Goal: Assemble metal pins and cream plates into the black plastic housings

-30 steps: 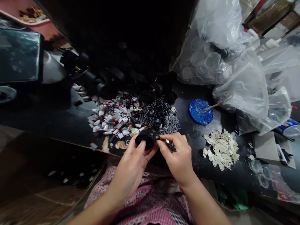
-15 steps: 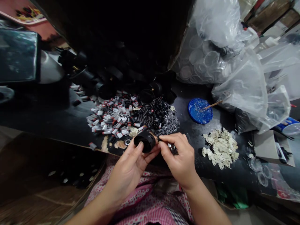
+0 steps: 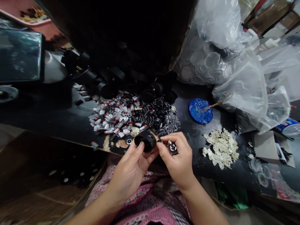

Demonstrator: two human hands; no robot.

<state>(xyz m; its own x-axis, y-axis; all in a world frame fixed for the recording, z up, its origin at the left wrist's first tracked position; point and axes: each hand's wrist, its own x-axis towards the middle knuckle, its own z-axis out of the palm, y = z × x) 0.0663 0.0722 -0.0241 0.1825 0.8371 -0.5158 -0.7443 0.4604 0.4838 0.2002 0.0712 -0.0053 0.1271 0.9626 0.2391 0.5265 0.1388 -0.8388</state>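
Note:
My left hand [image 3: 132, 164] is closed around a black round plastic housing [image 3: 145, 141], its open end tilted towards me and the thumb on its rim. Close to the housing's right side, my right hand [image 3: 179, 159] pinches a small dark part [image 3: 159, 139] between thumb and forefinger; its kind is too small to make out. A tool with a shiny metal tip [image 3: 172, 146] also sits in the right hand, its rest hidden by the fingers. Just beyond the hands lie grey-white sleeves with red ends [image 3: 112, 117], small springs [image 3: 146, 115] and little grey pins [image 3: 172, 122].
A blue lid of grease [image 3: 201, 111] with a thin stick [image 3: 213, 105] stands right of the heaps. Nearer me is a pile of cream-coloured flat pieces [image 3: 221, 148]. Clear plastic bags [image 3: 243, 84] crowd the right. More black housings [image 3: 112, 75] lie at the back.
The metal tip in my right hand has turned and shows more fully. The right hand has shifted slightly left; the left hand still holds the housing.

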